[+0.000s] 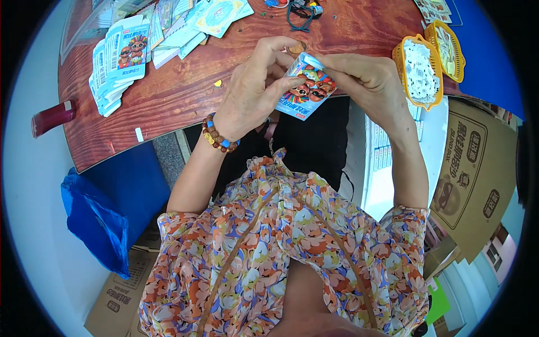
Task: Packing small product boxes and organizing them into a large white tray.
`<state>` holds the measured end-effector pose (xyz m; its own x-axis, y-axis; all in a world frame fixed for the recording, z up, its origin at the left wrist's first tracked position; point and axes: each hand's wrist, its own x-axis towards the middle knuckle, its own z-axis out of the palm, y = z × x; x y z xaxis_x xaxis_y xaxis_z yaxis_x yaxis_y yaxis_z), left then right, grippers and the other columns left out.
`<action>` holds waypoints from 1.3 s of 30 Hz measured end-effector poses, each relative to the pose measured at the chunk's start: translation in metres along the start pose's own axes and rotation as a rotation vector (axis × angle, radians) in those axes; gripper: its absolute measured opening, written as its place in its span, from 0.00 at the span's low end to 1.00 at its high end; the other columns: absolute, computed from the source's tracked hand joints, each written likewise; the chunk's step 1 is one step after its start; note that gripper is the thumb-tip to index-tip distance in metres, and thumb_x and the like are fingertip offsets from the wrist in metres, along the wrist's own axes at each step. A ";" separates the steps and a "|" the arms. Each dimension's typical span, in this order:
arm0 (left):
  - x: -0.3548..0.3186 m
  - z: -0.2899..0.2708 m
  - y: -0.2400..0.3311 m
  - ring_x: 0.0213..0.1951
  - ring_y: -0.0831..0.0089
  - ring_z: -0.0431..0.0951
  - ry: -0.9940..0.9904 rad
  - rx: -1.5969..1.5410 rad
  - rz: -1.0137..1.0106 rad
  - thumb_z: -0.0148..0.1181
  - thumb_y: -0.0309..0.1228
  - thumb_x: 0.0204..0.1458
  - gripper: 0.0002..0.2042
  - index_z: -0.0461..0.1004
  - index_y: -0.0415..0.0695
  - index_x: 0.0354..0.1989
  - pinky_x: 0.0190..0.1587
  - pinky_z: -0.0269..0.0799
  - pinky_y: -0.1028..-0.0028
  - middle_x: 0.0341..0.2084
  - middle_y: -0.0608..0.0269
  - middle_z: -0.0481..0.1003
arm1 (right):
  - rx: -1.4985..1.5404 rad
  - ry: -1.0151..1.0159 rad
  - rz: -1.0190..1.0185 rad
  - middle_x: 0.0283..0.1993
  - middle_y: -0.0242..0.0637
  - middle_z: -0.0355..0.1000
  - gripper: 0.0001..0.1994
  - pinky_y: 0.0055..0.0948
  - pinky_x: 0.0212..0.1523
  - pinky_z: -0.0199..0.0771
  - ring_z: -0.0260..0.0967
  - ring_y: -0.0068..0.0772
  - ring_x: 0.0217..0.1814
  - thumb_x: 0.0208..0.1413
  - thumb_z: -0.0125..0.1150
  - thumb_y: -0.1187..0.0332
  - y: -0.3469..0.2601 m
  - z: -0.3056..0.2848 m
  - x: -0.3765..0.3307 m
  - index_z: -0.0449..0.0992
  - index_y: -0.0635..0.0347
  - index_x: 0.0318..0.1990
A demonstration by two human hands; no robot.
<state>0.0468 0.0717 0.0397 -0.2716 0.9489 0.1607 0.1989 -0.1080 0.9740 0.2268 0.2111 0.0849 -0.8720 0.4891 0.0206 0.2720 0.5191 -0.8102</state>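
Between my two hands is a small light-blue printed box (307, 90) with cartoon figures on its face, held tilted over the table's near edge. My left hand (259, 84), with beaded bracelets at the wrist, grips its left side, thumb across the front. My right hand (365, 84) pinches the box's upper right corner by the top flap. Part of the left fingers is hidden behind the box. At the left of the table lies a fanned stack of similar flat blue boxes (119, 62).
Loose printed cards (216, 17) cover the far left of the wooden table (179, 84). Yellow baskets, one with white packets (421, 73), stand at the right. A dark red object (53, 118) juts over the left edge. Below are a blue bag (98, 219) and a cardboard carton (469, 174).
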 end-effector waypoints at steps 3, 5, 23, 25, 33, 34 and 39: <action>0.000 -0.002 0.004 0.35 0.69 0.84 -0.056 0.095 -0.014 0.64 0.24 0.53 0.21 0.65 0.44 0.55 0.36 0.78 0.71 0.35 0.60 0.80 | -0.085 0.010 -0.098 0.44 0.40 0.82 0.12 0.24 0.45 0.79 0.80 0.27 0.44 0.60 0.61 0.75 0.003 0.002 -0.002 0.80 0.66 0.50; -0.001 -0.001 0.002 0.35 0.70 0.84 -0.040 0.095 -0.047 0.64 0.24 0.53 0.21 0.65 0.45 0.55 0.36 0.78 0.71 0.35 0.61 0.81 | -0.141 0.011 -0.156 0.44 0.40 0.82 0.12 0.26 0.46 0.79 0.81 0.30 0.45 0.60 0.61 0.75 0.004 0.002 -0.003 0.80 0.66 0.50; -0.003 0.014 -0.007 0.36 0.77 0.80 -0.013 -0.153 -0.080 0.60 0.21 0.57 0.22 0.68 0.44 0.60 0.38 0.75 0.76 0.37 0.62 0.77 | 0.243 0.229 0.005 0.53 0.42 0.77 0.15 0.26 0.50 0.77 0.76 0.28 0.52 0.57 0.63 0.78 0.024 0.025 -0.040 0.78 0.67 0.53; -0.004 0.017 -0.003 0.36 0.78 0.79 -0.035 -0.151 -0.104 0.60 0.21 0.57 0.22 0.69 0.44 0.60 0.39 0.75 0.77 0.37 0.63 0.76 | 0.159 0.148 0.007 0.52 0.42 0.77 0.13 0.26 0.53 0.76 0.75 0.28 0.53 0.58 0.63 0.77 0.023 0.017 -0.041 0.79 0.67 0.51; -0.011 0.030 -0.013 0.47 0.76 0.75 -0.072 0.008 -0.095 0.55 0.19 0.61 0.18 0.69 0.38 0.60 0.48 0.73 0.75 0.48 0.61 0.73 | 0.494 0.231 0.244 0.34 0.27 0.73 0.10 0.21 0.35 0.66 0.67 0.16 0.35 0.61 0.64 0.67 0.037 0.054 -0.068 0.78 0.64 0.45; -0.014 0.037 -0.010 0.48 0.75 0.75 -0.060 -0.036 -0.034 0.56 0.19 0.60 0.18 0.69 0.37 0.60 0.48 0.73 0.75 0.48 0.61 0.73 | 0.564 0.253 0.243 0.31 0.25 0.71 0.10 0.21 0.33 0.63 0.64 0.14 0.33 0.61 0.64 0.66 0.037 0.057 -0.075 0.77 0.63 0.45; -0.010 0.068 0.004 0.47 0.74 0.77 -0.251 0.069 -0.085 0.59 0.19 0.58 0.16 0.72 0.33 0.55 0.48 0.73 0.75 0.46 0.58 0.75 | 0.625 0.331 0.289 0.35 0.27 0.74 0.13 0.21 0.39 0.68 0.67 0.14 0.38 0.62 0.63 0.66 0.031 0.043 -0.116 0.75 0.63 0.50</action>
<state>0.1146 0.0821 0.0308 -0.0504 0.9984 0.0255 0.2514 -0.0120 0.9678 0.3187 0.1407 0.0326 -0.6072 0.7806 -0.1482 0.1039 -0.1069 -0.9888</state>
